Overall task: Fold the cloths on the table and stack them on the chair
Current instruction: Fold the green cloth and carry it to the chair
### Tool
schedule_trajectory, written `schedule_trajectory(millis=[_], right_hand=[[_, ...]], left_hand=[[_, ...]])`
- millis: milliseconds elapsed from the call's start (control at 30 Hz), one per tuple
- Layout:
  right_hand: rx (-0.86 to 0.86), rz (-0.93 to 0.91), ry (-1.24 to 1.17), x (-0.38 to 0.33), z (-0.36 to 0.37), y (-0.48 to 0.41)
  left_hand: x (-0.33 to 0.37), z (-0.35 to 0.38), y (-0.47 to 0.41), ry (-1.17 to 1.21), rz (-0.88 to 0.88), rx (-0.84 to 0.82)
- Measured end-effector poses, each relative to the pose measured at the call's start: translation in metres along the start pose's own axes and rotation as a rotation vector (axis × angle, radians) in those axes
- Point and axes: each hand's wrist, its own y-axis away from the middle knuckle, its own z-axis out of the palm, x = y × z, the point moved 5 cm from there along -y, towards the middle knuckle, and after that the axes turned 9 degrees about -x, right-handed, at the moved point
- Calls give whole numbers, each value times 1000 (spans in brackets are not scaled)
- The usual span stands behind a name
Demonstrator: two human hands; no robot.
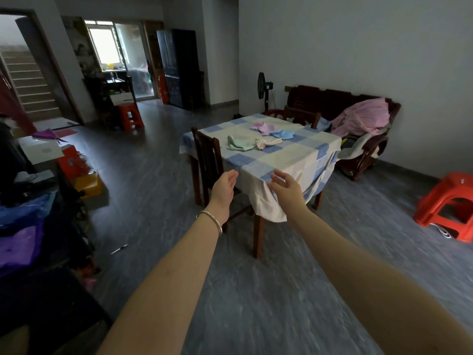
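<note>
Room: grey floor (256, 303) beneath both outstretched arms; red stool (448, 206) well right of the right hand.
Worktop (294, 155): under a checked covering, just beyond both hands.
Chair (207, 149): wooden, at the worktop, beyond the left hand.
Cloths (240, 146): four, crumpled on the worktop, well beyond the fingertips.
Hands: left hand (222, 190) and right hand (286, 187), fingers relaxed and apart, holding nothing.

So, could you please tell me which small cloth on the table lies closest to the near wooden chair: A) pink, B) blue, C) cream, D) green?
D: the green cloth lies on the side of the table next to the chair, with the cream cloth just beyond it and the pink cloth and blue cloth farther across.
</note>
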Motion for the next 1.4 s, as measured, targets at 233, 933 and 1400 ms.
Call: schedule_trajectory(millis=[233,933,1400], right_hand=[[-16,12,-19,6,-1,-55],[-131,-37,3,-7,-31,-258],[-164,-37,1,-6,-37,-334]], left_hand=[[1,-4,-49,-4,2,32],[25,17,-243,40,56,118],[27,20,-313,41,48,176]])
